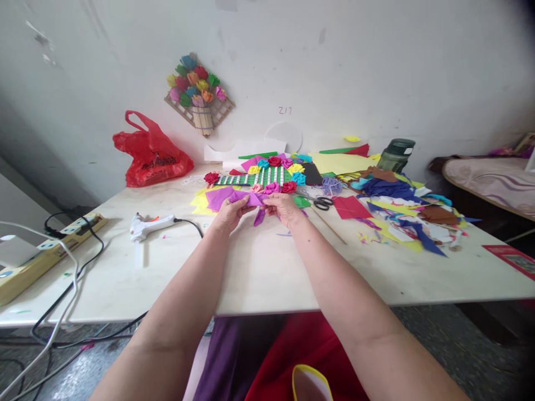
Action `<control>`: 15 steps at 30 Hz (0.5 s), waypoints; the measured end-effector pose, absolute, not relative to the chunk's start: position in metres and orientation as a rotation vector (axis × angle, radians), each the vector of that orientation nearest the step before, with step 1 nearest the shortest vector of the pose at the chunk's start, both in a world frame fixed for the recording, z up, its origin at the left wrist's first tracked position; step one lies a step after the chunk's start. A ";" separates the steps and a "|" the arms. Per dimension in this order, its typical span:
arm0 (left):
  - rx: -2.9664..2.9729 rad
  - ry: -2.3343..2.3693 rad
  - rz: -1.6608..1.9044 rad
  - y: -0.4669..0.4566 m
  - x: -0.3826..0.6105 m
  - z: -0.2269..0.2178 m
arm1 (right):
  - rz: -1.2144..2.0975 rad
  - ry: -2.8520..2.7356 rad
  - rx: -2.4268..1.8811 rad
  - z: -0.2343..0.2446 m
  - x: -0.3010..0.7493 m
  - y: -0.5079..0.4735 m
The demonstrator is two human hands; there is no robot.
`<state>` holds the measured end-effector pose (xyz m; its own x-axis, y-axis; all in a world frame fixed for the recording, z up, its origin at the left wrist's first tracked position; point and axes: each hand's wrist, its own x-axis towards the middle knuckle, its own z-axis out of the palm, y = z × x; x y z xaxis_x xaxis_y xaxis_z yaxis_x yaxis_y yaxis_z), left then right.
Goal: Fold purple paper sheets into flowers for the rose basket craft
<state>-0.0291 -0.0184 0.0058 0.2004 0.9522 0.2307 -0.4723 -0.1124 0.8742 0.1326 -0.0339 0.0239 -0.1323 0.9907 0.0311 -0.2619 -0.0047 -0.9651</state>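
Both hands pinch a folded piece of purple crepe paper above the middle of the table. My left hand grips its left part, and my right hand closes on its right end. A narrow purple strip hangs down between them. Just behind lies a green panel with white strips, ringed by paper roses in red, yellow, blue, pink and purple. Yellow sheets and more purple paper sit left of the panel. Black-handled scissors and a thin wooden stick rest to the right of my right hand.
A white glue gun with a black cord lies at left, near a power strip. A red plastic bag stands at the back left. Colored paper scraps pile up at right, before a green bottle.
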 end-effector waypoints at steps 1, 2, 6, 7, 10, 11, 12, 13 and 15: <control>1.079 0.601 1.336 -0.018 -0.029 0.006 | 1.403 -1.119 -0.940 0.024 0.132 -0.034; 1.074 0.620 1.338 -0.018 -0.029 0.006 | 1.394 -1.127 -0.948 0.023 0.132 -0.034; 1.059 0.710 1.344 -0.017 -0.029 0.005 | 1.334 -1.174 -0.980 0.023 0.130 -0.034; 1.061 0.724 1.349 -0.016 -0.029 0.005 | 1.315 -1.192 -0.984 0.022 0.130 -0.034; 1.090 0.741 1.358 -0.015 -0.029 0.003 | 1.267 -1.253 -0.993 0.020 0.130 -0.032; 1.102 0.743 1.359 -0.015 -0.029 0.003 | 1.252 -1.269 -0.998 0.018 0.130 -0.032; 1.112 0.744 1.359 -0.015 -0.029 0.003 | 1.239 -1.283 -1.004 0.018 0.131 -0.031; 1.122 0.745 1.360 -0.015 -0.029 0.002 | 1.228 -1.293 -1.011 0.017 0.131 -0.030; 1.143 0.748 1.361 -0.015 -0.029 0.002 | 1.231 -1.303 -1.019 0.017 0.132 -0.030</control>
<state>-0.0287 -0.0153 0.0021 0.1248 0.9715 0.2014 -0.3508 -0.1467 0.9249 0.1317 -0.0302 0.0166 -0.1117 0.9861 0.1228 -0.0668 0.1159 -0.9910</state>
